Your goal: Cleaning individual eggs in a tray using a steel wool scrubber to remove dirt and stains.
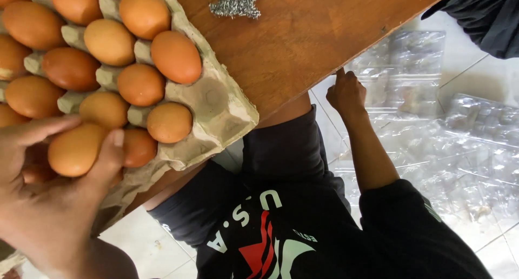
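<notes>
The left hand (pixel 38 203) filled the near corner of the view, its fingers (pixel 108 154) clamped around a brown egg (pixel 75 149) held just above the near edge of a grey pulp egg tray (pixel 216 103). The thumb crossed the front of the egg while the other fingers wrapped over its top. Beside it another egg (pixel 139 147) sat in its cup, partly hidden by the thumb.

Beyond, the tray lay on a brown wooden surface (pixel 303 35), overhanging its edge. Most of the cups that showed were filled with brown eggs; the two cups at the corner nearest the surface's edge stood empty, so the tray read as close to full.

Farther off, the right hand (pixel 346 92) reached down past the surface's edge, its fingers loosely curled with one pointing at the edge, holding nothing. On the tiled floor below lay clear plastic egg cartons (pixel 465 138). At the far side of the surface sat a wad of steel wool (pixel 237 0).
</notes>
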